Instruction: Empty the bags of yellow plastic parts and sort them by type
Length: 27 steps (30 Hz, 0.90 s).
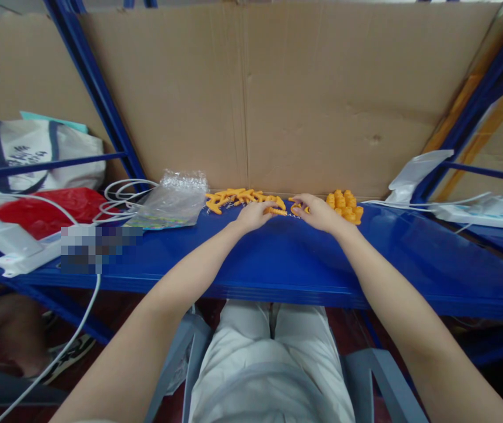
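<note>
My left hand [254,217] is at the back of the blue table, its fingers closed on a slim orange plastic piece [278,212]. Close by on the right, my right hand [319,214] curls its thumb and fingers around another small orange plastic piece [296,207], whose shape is partly hidden. A loose pile of branching orange plastic pieces [229,197] lies behind and left of my left hand. Small pale bits, too tiny to name, are scattered around it. To the right of my right hand, several rounded orange parts [344,205] stand grouped together.
Cardboard [313,100] walls off the back of the blue table [269,264]. On the left are a clear plastic bag [172,202], white cables, a power strip [35,249], a red bag [66,205] and a canvas bag [75,150]. Another power strip [489,216] lies right. A person's leg shows lower left.
</note>
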Each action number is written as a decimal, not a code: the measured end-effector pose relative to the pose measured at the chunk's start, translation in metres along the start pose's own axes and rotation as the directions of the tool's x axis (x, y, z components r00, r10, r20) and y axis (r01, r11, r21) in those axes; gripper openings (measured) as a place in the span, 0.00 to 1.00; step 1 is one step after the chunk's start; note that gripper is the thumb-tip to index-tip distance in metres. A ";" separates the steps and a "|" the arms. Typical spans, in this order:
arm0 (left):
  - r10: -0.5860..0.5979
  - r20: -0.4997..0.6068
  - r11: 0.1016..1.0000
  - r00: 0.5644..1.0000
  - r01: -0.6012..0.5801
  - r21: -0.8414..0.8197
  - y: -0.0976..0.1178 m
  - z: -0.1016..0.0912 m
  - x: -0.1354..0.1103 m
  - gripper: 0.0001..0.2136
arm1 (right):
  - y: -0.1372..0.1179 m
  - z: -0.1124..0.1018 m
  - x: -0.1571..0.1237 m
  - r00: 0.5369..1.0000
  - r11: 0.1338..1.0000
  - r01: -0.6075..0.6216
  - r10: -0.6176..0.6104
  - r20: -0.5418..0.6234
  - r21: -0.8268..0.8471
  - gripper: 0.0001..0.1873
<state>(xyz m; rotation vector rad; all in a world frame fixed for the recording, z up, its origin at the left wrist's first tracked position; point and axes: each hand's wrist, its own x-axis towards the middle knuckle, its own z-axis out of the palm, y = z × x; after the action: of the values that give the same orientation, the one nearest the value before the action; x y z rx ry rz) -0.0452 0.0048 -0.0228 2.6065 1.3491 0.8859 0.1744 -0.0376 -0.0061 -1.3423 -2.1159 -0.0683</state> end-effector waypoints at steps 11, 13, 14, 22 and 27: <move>-0.008 0.001 0.994 1.000 0.008 0.112 0.003 -0.004 -0.002 0.18 | -0.016 0.019 -0.004 0.942 0.603 -0.295 0.055 0.330 0.741 0.13; 0.002 -0.017 0.995 1.000 0.000 0.101 0.002 -0.002 0.000 0.20 | -0.019 0.019 -0.006 0.931 0.511 -0.347 0.089 0.353 0.787 0.13; 0.024 -0.031 0.996 0.999 -0.021 0.092 0.002 -0.001 0.000 0.21 | -0.020 0.019 -0.006 0.927 0.471 -0.367 0.110 0.359 0.803 0.13; 0.209 -0.207 0.978 0.956 -0.209 0.023 0.011 0.005 0.000 0.17 | -0.024 0.016 -0.001 0.908 0.336 -0.406 0.257 0.332 0.850 0.17; 0.209 -0.223 0.975 0.952 -0.219 -0.023 0.023 -0.001 -0.005 0.11 | -0.024 0.023 -0.001 0.920 0.450 -0.376 0.281 0.272 0.810 0.16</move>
<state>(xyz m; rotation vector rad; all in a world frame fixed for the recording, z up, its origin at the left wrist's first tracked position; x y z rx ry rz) -0.0317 -0.0131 -0.0167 2.7219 1.0821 1.2537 0.1441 -0.0413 -0.0181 -1.0659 -1.4921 1.1082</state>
